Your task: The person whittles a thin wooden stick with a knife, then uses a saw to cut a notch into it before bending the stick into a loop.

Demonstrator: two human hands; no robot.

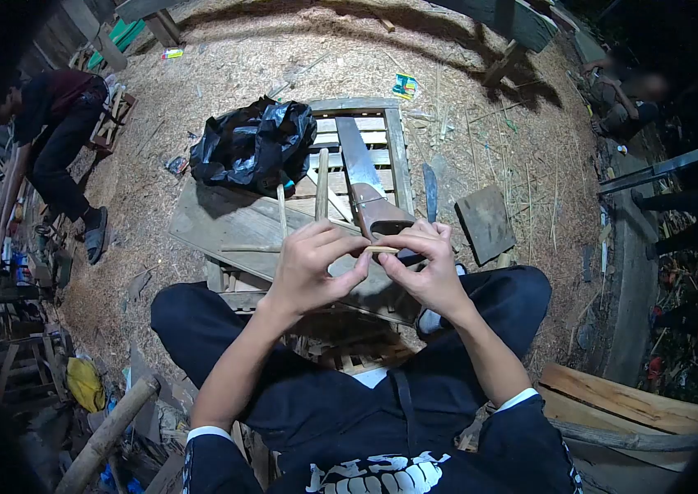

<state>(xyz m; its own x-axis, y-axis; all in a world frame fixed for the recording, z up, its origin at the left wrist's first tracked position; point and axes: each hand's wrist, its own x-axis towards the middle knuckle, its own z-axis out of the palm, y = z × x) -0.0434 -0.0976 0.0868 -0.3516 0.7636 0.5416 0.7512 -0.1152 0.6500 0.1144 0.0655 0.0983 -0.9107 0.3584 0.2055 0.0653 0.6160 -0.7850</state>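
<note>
In the middle of the head view, a small pale strip of wood (pixel 381 249) spans the gap between my two hands. My left hand (pixel 316 262) pinches its left end between thumb and fingertips. On the other end, the thumb and fingers of my right hand (pixel 424 265) are closed. Just beyond my hands a handsaw (pixel 357 160) lies on a slatted wooden pallet (pixel 398 148), its handle close to my right hand. A wooden stick (pixel 322 185) lies left of the saw. A knife (pixel 430 191) with a dark blade points away from me, its handle end hidden by my right hand.
A black plastic bag (pixel 254 144) sits on the pallet's left side, above a wide board (pixel 233 222). A square wooden block (pixel 485 224) lies to the right. One person (pixel 60 140) is at the left, another (pixel 625 95) at the far right. Wood shavings cover the ground.
</note>
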